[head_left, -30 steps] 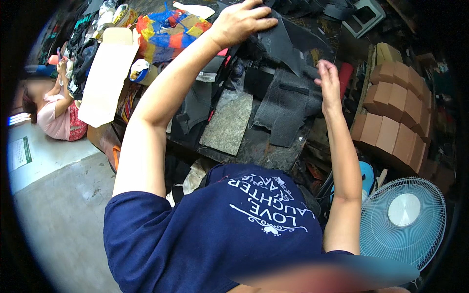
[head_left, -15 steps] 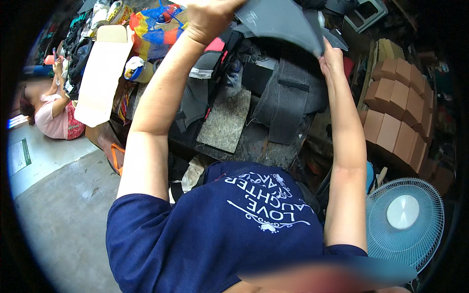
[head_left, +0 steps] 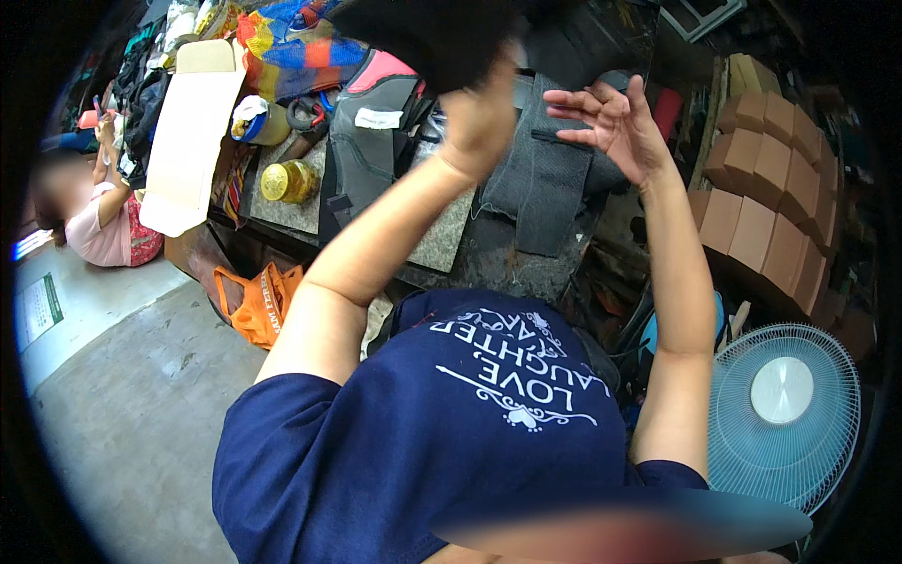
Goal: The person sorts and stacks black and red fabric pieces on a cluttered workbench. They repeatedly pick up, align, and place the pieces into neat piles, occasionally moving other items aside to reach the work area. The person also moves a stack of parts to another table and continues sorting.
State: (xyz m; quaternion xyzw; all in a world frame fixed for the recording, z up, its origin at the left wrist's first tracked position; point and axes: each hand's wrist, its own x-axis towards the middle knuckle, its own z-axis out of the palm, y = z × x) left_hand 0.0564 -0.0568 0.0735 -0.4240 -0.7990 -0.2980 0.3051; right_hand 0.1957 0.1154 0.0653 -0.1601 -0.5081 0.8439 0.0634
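At twelve o'clock over the table, I saw the dark sheet against the left hand, whose blurred fingers' grip I couldn't tell; at one o'clock the right hand had left the sheet's edge, fingers spread, leaving one hand managing it.

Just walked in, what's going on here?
Someone at a cluttered workbench is handling dark sheet material. Their left hand, blurred, is up against a black sheet and seems to hold it. The right hand is open, no piece visible in it, near dark grey fabric pieces. Another person is off to the left.
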